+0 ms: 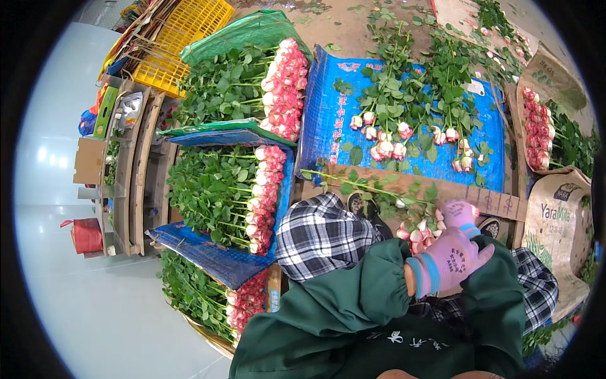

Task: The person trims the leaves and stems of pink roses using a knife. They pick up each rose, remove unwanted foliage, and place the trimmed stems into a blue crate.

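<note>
My left hand point(447, 263), in a pink glove with a blue cuff, lies across my right wrist. Its thumb points out to the right, and its other fingers are mostly hidden. Just beyond it, my right hand point(459, 213), gloved alike, is closed around the head end of a rose, with pink petals showing beside the fingers. The long leafy rose stem point(374, 189) reaches left from there along a wooden board point(492, 201) marked with lines. Below the stem, several cut pink and white rose heads point(419, 237) lie together between my knees.
Loose roses point(386, 147) lie on a blue woven sack point(322, 118) ahead. At left, bundled roses point(267, 199) stand between blue and green sheets, near a wooden rack point(137, 189) and yellow crates point(189, 33). At right are more bundled roses point(537, 132) and a tan sack point(554, 227).
</note>
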Tool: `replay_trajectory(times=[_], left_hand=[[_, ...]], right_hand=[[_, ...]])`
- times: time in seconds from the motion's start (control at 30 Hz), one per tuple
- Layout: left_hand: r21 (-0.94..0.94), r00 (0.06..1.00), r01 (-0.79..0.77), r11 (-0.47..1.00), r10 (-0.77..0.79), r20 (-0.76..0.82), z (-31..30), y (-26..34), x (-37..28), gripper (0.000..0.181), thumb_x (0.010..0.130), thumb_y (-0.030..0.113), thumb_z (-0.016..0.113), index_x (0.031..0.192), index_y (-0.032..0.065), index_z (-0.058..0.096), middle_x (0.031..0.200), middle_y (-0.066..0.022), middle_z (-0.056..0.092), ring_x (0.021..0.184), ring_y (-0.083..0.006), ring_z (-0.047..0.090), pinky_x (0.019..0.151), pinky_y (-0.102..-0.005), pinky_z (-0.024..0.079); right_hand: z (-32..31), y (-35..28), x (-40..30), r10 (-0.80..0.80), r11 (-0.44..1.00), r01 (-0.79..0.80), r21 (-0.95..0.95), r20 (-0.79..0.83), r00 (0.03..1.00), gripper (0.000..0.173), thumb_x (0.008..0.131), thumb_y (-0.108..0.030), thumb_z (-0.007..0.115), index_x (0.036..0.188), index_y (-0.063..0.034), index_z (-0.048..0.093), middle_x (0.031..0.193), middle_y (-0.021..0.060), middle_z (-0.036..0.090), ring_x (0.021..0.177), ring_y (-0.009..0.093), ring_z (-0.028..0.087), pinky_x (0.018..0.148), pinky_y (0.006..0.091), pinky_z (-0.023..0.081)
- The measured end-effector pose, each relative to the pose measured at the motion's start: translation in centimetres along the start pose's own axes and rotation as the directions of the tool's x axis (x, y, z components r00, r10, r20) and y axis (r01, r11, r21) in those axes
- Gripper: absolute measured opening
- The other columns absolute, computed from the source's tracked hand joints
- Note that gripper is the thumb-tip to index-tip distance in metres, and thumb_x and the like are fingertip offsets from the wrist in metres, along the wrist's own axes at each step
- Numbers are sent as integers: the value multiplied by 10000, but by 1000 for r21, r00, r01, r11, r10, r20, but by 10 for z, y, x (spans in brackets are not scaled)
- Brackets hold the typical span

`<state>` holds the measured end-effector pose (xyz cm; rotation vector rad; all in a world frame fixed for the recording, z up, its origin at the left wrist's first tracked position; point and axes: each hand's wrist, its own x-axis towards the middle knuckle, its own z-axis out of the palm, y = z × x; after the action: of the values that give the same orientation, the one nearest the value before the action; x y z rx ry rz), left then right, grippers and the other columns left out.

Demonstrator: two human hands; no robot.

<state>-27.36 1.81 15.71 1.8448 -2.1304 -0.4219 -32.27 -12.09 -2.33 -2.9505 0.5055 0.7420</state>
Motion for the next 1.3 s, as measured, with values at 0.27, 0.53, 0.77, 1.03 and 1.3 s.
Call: replay_trajectory(times=[0.27, 0.53, 0.77, 1.03, 1.3], left_hand=[[-10, 995, 58, 998, -57, 79, -12, -5, 3, 517, 809, 152, 553, 1319, 91, 497, 784, -64, 594, 664, -238, 614, 589, -358, 458], [54, 854, 245, 968, -242, 461, -11, -5, 1, 128, 836, 194, 565, 870, 113, 658, 723, -65, 667, 710, -250, 675, 596, -392, 472], [100, 874, 399, 911, -411, 258, 12, -28, 2, 201, 857, 249, 551, 809, 117, 694, 745, -74, 685, 710, -261, 672, 602, -430, 483], [-335, 618, 645, 687, -727, -301, -29, -3, -57, 417, 869, 372, 557, 1054, -2, 546, 818, -186, 648, 764, -366, 642, 682, -467, 491], [-659, 340, 495, 566, -824, -452, -88, 55, -221, 465, 871, 251, 601, 1250, -12, 542, 902, -185, 660, 802, -289, 667, 707, -368, 515]], right_hand=[[41, -48, 52, -38, 999, 37, 9, 64, 997, 191, 811, -153, 559, 839, -138, 747, 914, 69, 723, 834, 226, 698, 673, 375, 535], [53, -51, 80, 51, 993, -70, 97, 187, 981, 228, 835, -163, 592, 1009, -155, 739, 1051, 65, 711, 984, 250, 670, 793, 448, 499], [10, 32, 38, -132, 962, 111, 250, 69, 989, 300, 890, -272, 504, 1093, -132, 675, 989, 133, 691, 949, 322, 656, 803, 443, 527], [-198, -40, -73, 81, 216, 266, 940, -289, 954, 320, 877, -214, 671, 1077, 34, 645, 776, 24, 641, 692, 53, 548, 569, 214, 401], [-267, -162, -167, -260, 346, 758, 553, -719, 644, 369, 869, -95, 644, 1234, -47, 613, 988, 93, 678, 863, 158, 635, 771, 276, 493]])
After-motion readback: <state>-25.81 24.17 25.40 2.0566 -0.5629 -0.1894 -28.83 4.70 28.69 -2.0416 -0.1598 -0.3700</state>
